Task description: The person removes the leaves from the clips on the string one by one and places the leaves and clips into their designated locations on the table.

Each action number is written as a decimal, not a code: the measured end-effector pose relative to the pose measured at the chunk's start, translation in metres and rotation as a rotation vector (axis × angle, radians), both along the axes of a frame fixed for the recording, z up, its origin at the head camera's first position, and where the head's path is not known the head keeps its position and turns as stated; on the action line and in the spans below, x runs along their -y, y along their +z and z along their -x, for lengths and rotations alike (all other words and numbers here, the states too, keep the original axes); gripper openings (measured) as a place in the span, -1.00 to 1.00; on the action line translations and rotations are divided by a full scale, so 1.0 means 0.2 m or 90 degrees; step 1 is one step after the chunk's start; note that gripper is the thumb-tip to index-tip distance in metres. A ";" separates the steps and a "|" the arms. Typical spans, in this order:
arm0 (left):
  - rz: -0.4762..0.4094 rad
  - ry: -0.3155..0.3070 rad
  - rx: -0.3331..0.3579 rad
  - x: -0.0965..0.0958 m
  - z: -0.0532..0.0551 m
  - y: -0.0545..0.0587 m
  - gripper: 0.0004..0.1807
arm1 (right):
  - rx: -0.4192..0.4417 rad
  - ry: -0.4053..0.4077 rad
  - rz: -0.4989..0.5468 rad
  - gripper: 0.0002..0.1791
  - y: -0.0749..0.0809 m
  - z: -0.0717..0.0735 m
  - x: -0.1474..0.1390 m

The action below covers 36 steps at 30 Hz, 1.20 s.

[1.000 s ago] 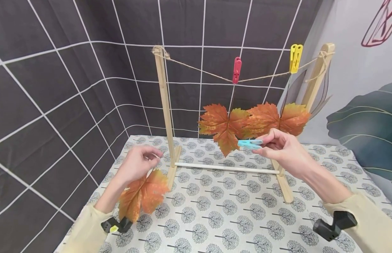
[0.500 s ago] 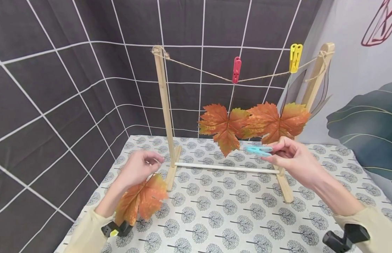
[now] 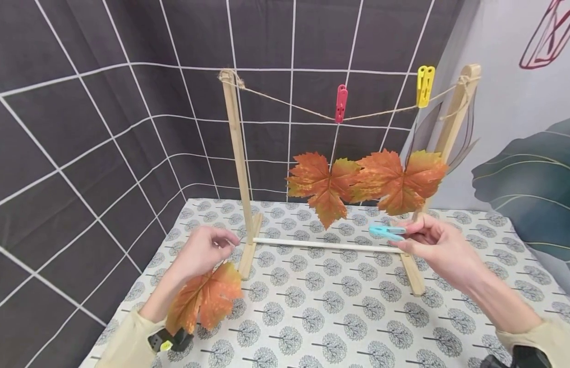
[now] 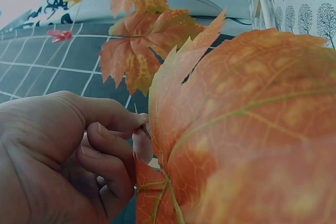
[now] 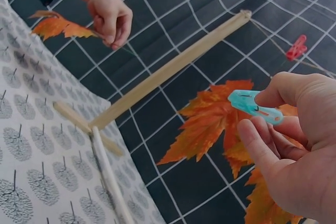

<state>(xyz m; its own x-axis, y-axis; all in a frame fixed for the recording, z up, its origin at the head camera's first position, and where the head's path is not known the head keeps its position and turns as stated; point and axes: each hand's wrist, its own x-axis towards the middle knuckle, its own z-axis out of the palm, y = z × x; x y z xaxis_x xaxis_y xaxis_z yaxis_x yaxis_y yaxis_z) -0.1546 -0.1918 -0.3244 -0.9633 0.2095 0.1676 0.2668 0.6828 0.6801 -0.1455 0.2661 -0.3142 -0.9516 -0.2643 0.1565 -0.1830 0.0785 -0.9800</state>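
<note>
My left hand (image 3: pixel 206 251) pinches the stem of an orange maple leaf (image 3: pixel 206 296), which hangs below the fingers, left of the wooden stand. In the left wrist view this leaf (image 4: pixel 252 124) fills the right side, its stem between thumb and finger. With thumb and fingers my right hand (image 3: pixel 438 243) holds a light blue clothespin (image 3: pixel 387 232) in front of the stand's right part. The right wrist view shows the clothespin (image 5: pixel 254 107) lengthwise, its tip pointing away from the hand. Two more leaves hang from the twine: one under a red clothespin (image 3: pixel 341 104), one under a yellow clothespin (image 3: pixel 425 87).
The wooden stand has a left post (image 3: pixel 238 153), a right post (image 3: pixel 457 112) and a white crossbar (image 3: pixel 326 245) low down. Twine (image 3: pixel 285 99) sags between the post tops. A tree-print cloth (image 3: pixel 294 327) covers the table. Dark gridded fabric (image 3: pixel 96 153) hangs behind and left.
My right hand has moved right and down with the light blue clothespin, away from the hanging leaves. My left hand has sunk slightly, still holding its leaf.
</note>
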 end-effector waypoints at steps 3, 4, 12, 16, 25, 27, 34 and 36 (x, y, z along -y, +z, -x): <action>0.003 0.000 0.006 0.00 0.00 -0.01 -0.82 | 0.007 0.005 0.008 -0.79 -0.03 -0.01 -0.01; 0.003 -0.002 0.009 0.00 -0.01 -0.01 -0.81 | 0.008 0.012 0.024 -0.79 -0.04 -0.02 -0.01; 0.002 -0.019 0.011 0.00 -0.01 -0.05 -0.80 | -0.013 0.063 0.089 -0.72 -0.10 -0.03 -0.04; 0.006 -0.035 0.004 -0.01 -0.02 -0.06 -0.83 | -0.008 0.073 0.111 -0.70 -0.14 -0.05 -0.05; 0.014 -0.046 0.015 -0.03 -0.02 -0.07 -0.82 | 0.020 0.038 0.092 -0.72 -0.23 -0.10 -0.06; 0.013 -0.044 0.024 -0.03 -0.02 -0.07 -0.81 | 0.021 0.034 0.086 -0.73 -0.25 -0.11 -0.07; 0.001 -0.036 0.068 -0.04 -0.04 -0.09 -0.78 | 0.027 0.045 0.089 -0.74 -0.30 -0.14 -0.07; 0.000 -0.032 0.075 -0.05 -0.05 -0.10 -0.78 | 0.029 0.049 0.094 -0.75 -0.32 -0.15 -0.07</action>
<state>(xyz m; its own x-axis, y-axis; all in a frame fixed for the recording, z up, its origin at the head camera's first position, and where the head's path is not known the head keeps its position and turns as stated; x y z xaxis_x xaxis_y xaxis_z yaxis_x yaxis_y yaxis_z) -0.1454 -0.1820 -0.3453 -0.9647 0.2576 0.0546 0.2191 0.6703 0.7091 -0.1162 0.2800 -0.3774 -0.9365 -0.3142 0.1557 -0.1377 -0.0789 -0.9873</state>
